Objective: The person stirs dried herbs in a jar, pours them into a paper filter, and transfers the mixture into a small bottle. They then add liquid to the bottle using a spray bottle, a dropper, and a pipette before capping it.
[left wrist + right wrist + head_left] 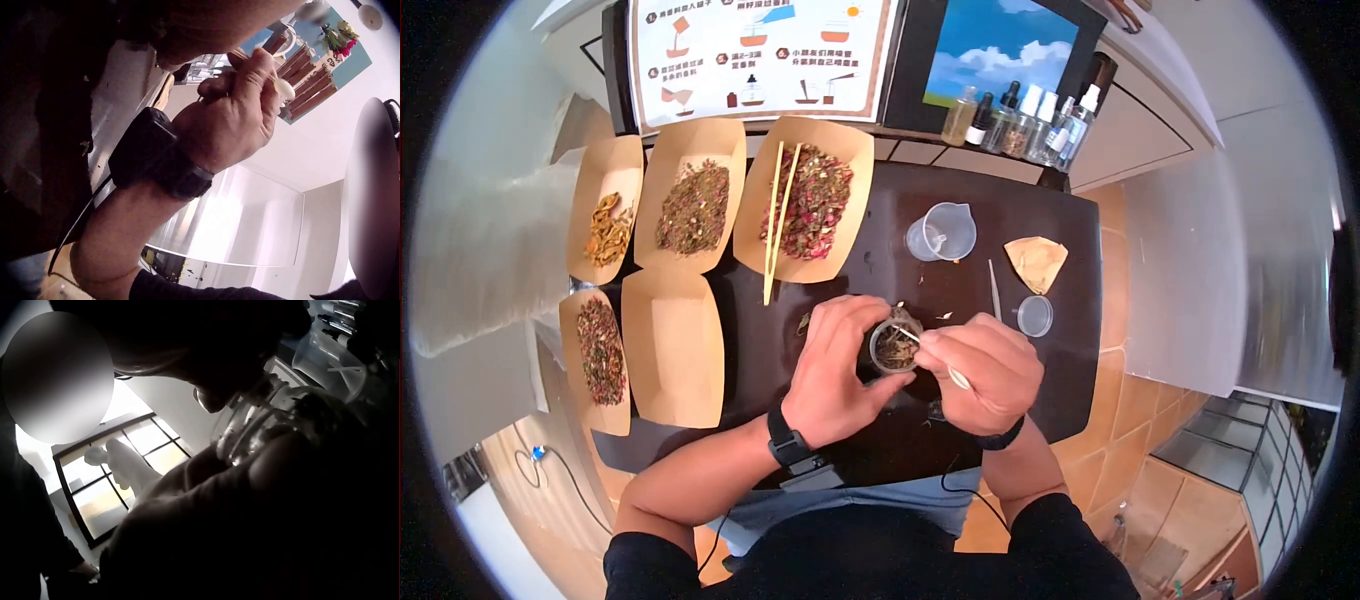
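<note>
A small clear jar (895,346) with brown dried plant bits stands on the dark table, held by the left hand (832,372), whose fingers and thumb curve round its left side. The right hand (985,375) pinches a thin white utensil (958,379), its far end inside the jar mouth. In the left wrist view the right hand (231,119) shows curled round the pale end of the utensil (285,89). The right wrist view is dark; the jar's clear glass (240,434) shows beside the fingers.
Paper trays (673,350) stand at the left, several with dried petals, one with chopsticks (772,225) across it. Behind the jar is a plastic beaker (941,232); at the right lie a paper filter (1036,262), a round lid (1035,316) and a thin stick (994,290). Bottles (1020,125) line the back.
</note>
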The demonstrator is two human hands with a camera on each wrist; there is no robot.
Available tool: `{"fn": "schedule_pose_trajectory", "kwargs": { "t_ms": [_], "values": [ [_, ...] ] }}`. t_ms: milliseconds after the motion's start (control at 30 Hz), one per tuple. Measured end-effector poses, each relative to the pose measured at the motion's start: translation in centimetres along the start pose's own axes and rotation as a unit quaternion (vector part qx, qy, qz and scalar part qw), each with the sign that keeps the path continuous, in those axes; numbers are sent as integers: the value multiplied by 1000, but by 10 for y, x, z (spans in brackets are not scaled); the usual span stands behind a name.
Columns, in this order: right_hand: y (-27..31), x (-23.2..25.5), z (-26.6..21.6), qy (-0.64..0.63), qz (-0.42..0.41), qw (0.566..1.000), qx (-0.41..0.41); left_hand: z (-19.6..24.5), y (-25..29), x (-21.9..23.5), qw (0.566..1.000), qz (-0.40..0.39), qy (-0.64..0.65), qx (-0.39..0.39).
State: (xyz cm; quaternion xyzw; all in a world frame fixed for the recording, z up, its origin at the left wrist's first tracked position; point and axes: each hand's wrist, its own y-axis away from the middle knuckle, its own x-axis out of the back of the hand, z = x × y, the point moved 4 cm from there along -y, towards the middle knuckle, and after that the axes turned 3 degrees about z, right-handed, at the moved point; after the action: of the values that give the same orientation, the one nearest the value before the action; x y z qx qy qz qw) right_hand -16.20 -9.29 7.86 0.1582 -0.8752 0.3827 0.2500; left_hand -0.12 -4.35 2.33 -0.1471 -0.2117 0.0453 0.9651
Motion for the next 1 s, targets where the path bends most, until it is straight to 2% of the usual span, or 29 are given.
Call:
{"fn": "schedule_pose_trajectory", "kwargs": {
  "t_ms": [100, 167, 200, 333, 400, 433, 500, 633, 767, 900, 933, 1000],
  "values": [
    [0, -1, 3, -9, 0, 1000, -1, 0, 0, 0, 1000, -2, 0, 6],
    [3, -8, 6, -2, -35, 999, -3, 1, 1, 0, 1000, -4, 0, 3],
    [1, -3, 2, -12, -5, 1000, 5, 1, 0, 0, 1000, -2, -1, -1],
    [0, -3, -2, -18, -10, 1000, 6, 1, 0, 0, 1000, -3, -2, 4],
    [2, -12, 3, -70, -79, 994, -30, -1, 1, -1, 1000, 13, -1, -5],
    [3, -11, 2, -71, -80, 994, -30, -1, 1, -1, 1000, 13, -2, -4],
    [3, -1, 1, -55, 15, 998, -31, -2, 1, 0, 1000, 4, -4, -4],
    [2, -12, 9, -41, -32, 997, -48, -2, 1, 1, 1000, 5, 4, -1],
    [0, -1, -2, -2, 7, 999, -31, -3, 1, 2, 1000, 7, 16, 5],
    [1, -13, 2, -27, -41, 998, -38, -2, 2, 3, 1000, 4, 24, 3],
    [0, -7, -3, 3, 0, 1000, -26, -2, 1, 2, 1000, 3, 26, -2],
    [-2, -3, -3, -4, 3, 999, -40, -2, 0, 3, 1000, 2, 27, 0]
  ]
}}
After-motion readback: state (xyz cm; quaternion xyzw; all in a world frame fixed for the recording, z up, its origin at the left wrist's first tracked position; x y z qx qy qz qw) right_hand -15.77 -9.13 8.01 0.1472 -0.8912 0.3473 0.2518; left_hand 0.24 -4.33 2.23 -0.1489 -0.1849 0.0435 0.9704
